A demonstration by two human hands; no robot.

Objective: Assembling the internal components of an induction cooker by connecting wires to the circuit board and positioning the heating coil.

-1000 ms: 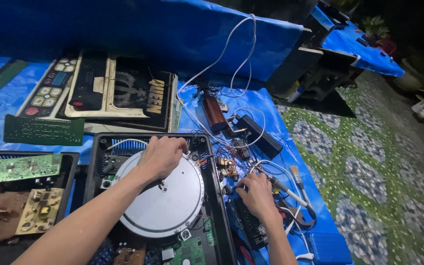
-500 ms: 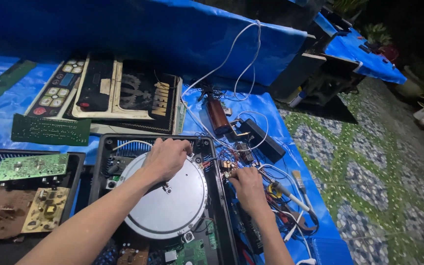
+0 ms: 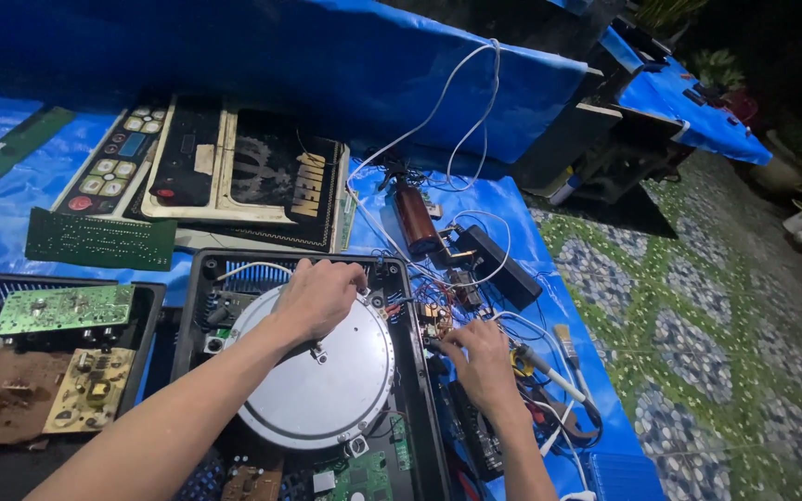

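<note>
The fingers (image 3: 341, 278) of the left hand (image 3: 317, 299) are curled and pressed down on the upper rim of a round silver coil disc (image 3: 313, 385), which sits inside an opened black appliance casing (image 3: 410, 371) laid on a blue tarp (image 3: 522, 223). The right hand (image 3: 485, 362) rests just beside the casing's right wall, its fingers bent onto a small wired board (image 3: 436, 320); whether anything is pinched there cannot be told.

A slip may be judged likely: the disc is held only at its edge, so it could tilt and strain the thin leads beneath it. The tangle of white cable (image 3: 457, 102) and loose wires near the right hand could be snagged and a joint pulled off.

The casing holds the disc, a green circuit board (image 3: 364, 473) at its lower end and wiring in the corners. A second black tray (image 3: 146, 306) at the left holds a green board (image 3: 62, 308) and a yellowish board (image 3: 90, 390).
</note>
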